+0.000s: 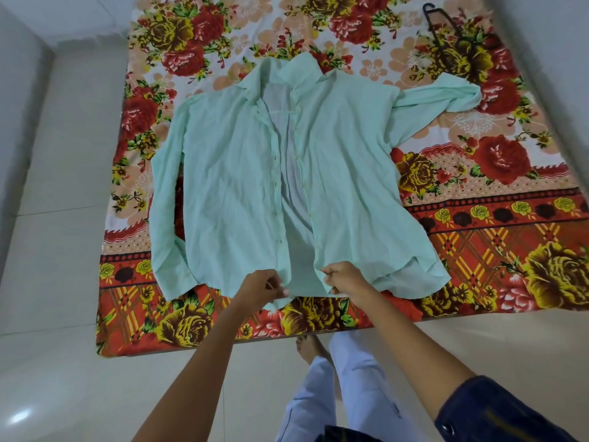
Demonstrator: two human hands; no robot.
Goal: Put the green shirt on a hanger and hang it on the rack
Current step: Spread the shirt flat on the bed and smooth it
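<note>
Pale tiled floor (57, 282), glossy, surrounds a bed (478, 282) covered by a floral sheet in red, yellow and peach with a plaid border along its near edge.

Nearest: one bare foot (307, 347) and light trouser legs (357, 393) of the person standing at the bed's near edge; a dark blue sleeve (497, 413) on the right arm.

Left hand (263, 287): fingers curled, pinching the bottom hem of the shirt's left front panel, near the bed's near edge.

Right hand (345, 279): fingers curled, pinching the bottom corner of the other front panel, just beside the left hand.

Green shirt (229, 186): mint, long-sleeved, collared, lying flat face up across the middle of the bed, front unbuttoned with a narrow gap showing the inner back. Collar points toward the far edge. One sleeve lies straight along the shirt's left side; the other stretches out toward the right edge, its cuff bunched.

Hanger (446, 36): dark, apparently plastic, partly lost against the pattern, lying near the bed's far right corner, well apart from the shirt's body.
</note>
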